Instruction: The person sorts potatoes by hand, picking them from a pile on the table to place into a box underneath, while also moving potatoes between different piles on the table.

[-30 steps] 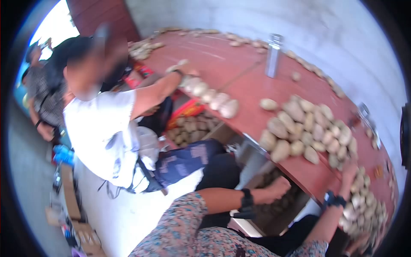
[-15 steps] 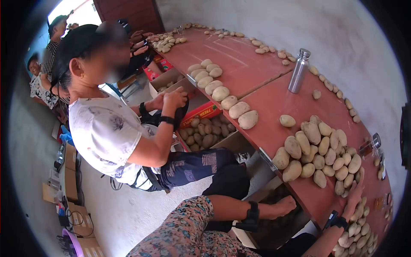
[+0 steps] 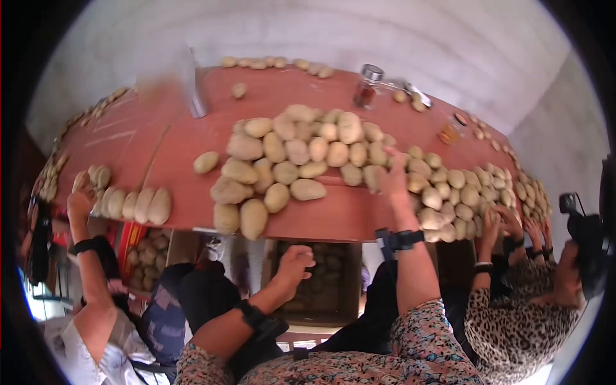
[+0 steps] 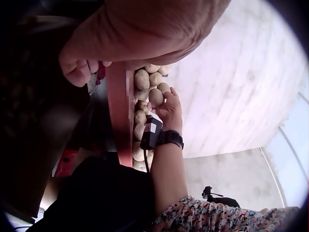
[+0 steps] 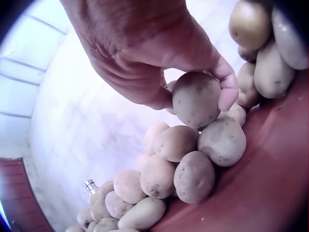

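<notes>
My right hand (image 3: 393, 173) is at the right end of a heap of potatoes (image 3: 298, 153) on the red table. In the right wrist view its thumb and fingers pinch a round potato (image 5: 196, 99) just above other potatoes (image 5: 222, 141). The left wrist view also shows this potato (image 4: 156, 97) in the right hand's fingers. My left hand (image 3: 295, 264) hangs in front of the table edge, over a box of potatoes (image 3: 346, 282). Its fingers are loosely curled, with nothing seen in them.
Another potato heap (image 3: 462, 192) lies to the right, where a neighbour's hands (image 3: 500, 224) work. At left, a person's hand (image 3: 81, 196) is by a row of potatoes (image 3: 138, 204). A metal bottle (image 3: 196, 93) and a jar (image 3: 368, 86) stand behind on the red table (image 3: 359, 218).
The head view has swung from the left round to the front. My right hand now holds a potato at the heap's edge. The left neighbour's hand has returned to the potato row.
</notes>
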`<action>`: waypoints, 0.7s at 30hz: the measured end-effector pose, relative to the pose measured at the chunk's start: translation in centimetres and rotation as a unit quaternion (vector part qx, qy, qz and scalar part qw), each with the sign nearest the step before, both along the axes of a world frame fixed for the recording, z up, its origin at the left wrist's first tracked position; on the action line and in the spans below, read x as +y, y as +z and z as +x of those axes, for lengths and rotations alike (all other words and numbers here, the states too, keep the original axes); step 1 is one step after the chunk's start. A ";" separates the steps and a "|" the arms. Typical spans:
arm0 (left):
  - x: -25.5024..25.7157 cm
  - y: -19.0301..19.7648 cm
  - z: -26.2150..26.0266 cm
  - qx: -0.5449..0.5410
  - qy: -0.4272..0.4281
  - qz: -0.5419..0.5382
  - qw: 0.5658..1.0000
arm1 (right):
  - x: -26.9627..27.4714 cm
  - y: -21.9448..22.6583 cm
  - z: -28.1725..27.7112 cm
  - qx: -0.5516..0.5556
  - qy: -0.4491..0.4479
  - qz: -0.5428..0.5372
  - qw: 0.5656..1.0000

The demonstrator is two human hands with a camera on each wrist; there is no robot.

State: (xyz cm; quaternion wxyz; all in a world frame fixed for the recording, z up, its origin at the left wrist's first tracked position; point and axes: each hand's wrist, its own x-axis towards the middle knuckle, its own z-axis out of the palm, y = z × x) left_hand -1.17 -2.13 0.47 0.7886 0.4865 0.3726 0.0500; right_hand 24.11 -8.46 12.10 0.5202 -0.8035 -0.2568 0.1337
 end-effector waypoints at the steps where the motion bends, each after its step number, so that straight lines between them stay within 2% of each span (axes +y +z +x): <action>1: -0.2 0.0 0.6 -0.002 -0.013 0.001 1.000 | 0.2 -2.4 0.6 0.003 -0.010 0.009 1.000; 2: -0.4 0.3 0.5 -0.009 -0.016 -0.006 1.000 | 0.3 -4.6 1.0 0.010 -0.010 0.020 1.000; 3: -0.3 0.3 0.1 -0.014 -0.013 -0.013 1.000 | 0.0 -5.0 0.5 0.014 -0.008 0.022 1.000; 5: -0.5 0.7 0.4 -0.009 -0.015 -0.008 1.000 | -0.6 -5.3 0.1 -0.121 0.047 -0.009 0.992; 6: -0.5 0.6 0.5 -0.005 -0.015 -0.008 1.000 | -0.9 -3.1 -1.4 -0.096 0.055 -0.089 0.990; 7: -0.8 0.4 0.7 0.000 -0.017 -0.011 1.000 | -1.3 -3.2 -1.2 -0.093 0.053 -0.092 0.990; 9: -1.1 0.4 1.1 0.002 -0.020 -0.010 1.000 | -1.6 -3.6 -0.3 -0.193 0.035 -0.178 0.964; 10: -1.1 0.3 1.1 0.002 -0.020 -0.006 1.000 | -1.7 -3.9 0.0 -0.229 0.017 -0.180 0.957; 11: -1.1 0.2 1.0 0.007 -0.019 -0.006 1.000 | -1.8 -4.2 0.2 -0.224 0.019 -0.180 0.958; 14: -1.2 0.1 1.2 0.004 -0.029 -0.006 1.000 | -2.0 -3.5 0.7 -0.253 -0.050 -0.237 0.937; 19: -1.4 0.6 1.5 0.012 -0.039 -0.001 0.999 | -2.2 -3.5 0.7 -0.286 0.002 -0.267 0.920; 21: -1.4 0.7 1.7 0.019 -0.039 -0.008 0.999 | -2.0 -3.9 0.5 -0.310 0.001 -0.309 0.899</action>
